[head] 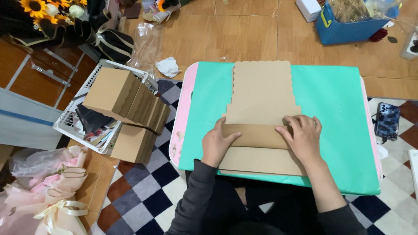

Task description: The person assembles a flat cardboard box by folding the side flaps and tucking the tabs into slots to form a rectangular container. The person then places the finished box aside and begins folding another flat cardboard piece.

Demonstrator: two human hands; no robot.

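A flat brown cardboard box blank with scalloped edges lies on a green sheet covering a small pink-edged table. Its near panel is folded up and over. My left hand presses on the left end of that fold with fingers spread flat. On the right end, my right hand presses down the same way. Neither hand grips anything.
A row of finished brown boxes rests on a white wire basket at the left, another box below. A phone lies at the right, a blue box far right, bouquets at the left.
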